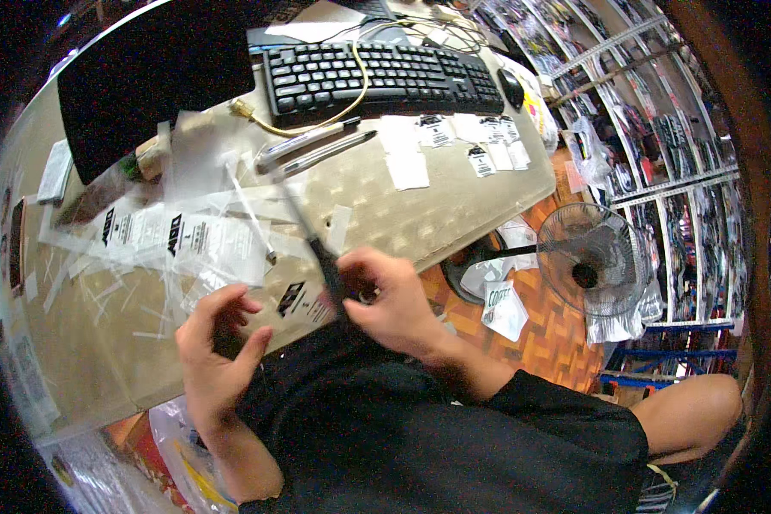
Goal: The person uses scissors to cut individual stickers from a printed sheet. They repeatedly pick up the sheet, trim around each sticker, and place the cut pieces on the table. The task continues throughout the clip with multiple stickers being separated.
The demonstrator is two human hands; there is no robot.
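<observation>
one dark-handled tool (324,264) is in the right hand (385,295), whose fingers are folded around the handle near the table's edge; held there, its long thin end, blurred in this view, points up and away over the table (454,197), probably to keep it clear of the fingers. whether it is a pair of scissors or something else, i cannot tell. the left hand (218,351) is half open, fingers curled and thumb apart, with nothing seen in its grasp; it hangs over the near edge, perhaps kept loose so it can stay free. just beyond the two hands lies a printed piece (289,300), and farther left are the printed sheets (206,236), with thin scraps (103,289) scattered around them, seemingly left wherever they dropped. the small white tags (407,171) lie grouped at the right, well apart from those scraps, likely so the two do not mix. two pens (313,141) lie side by side below the keyboard (381,81), which sits toward the far side with the mouse (511,87) at its right end, an arrangement that seems to leave the nearer surface for paper.
</observation>
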